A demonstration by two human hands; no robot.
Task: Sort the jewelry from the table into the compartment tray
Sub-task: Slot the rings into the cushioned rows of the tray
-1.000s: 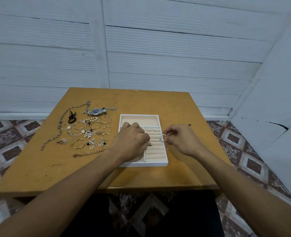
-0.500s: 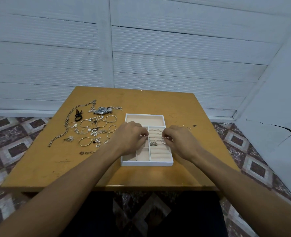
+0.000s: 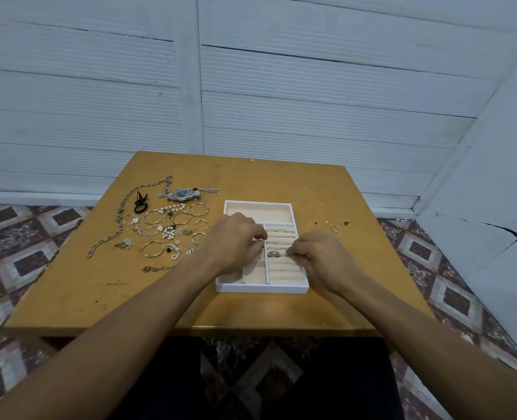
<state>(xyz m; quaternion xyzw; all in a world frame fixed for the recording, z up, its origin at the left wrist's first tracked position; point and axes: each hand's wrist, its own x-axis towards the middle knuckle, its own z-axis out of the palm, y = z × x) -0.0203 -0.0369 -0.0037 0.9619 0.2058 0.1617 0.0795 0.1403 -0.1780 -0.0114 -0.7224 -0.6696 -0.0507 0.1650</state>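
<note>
Right now both hands are over the white tray (image 3: 261, 288), which sits on the wooden table (image 3: 69, 283) just right of the loose jewelry. The right hand (image 3: 322, 259) has its thumb and forefinger pressed together, pinching a small ring (image 3: 288, 254) down at the padded rolls in the tray's right part, beside a chunkier ring (image 3: 273, 253) seated in the same slot. The left hand (image 3: 233, 244) rests over the tray's middle divider, fingers curled and tips drawn together; whether it pinches anything I cannot tell. Left of the tray lie a watch (image 3: 185, 194), a long chain (image 3: 123, 215), hoops (image 3: 152, 248), pearls (image 3: 169, 232) and a black hair tie (image 3: 140, 205). Two thin rings (image 3: 336, 230) lie on the table right of the tray
</note>
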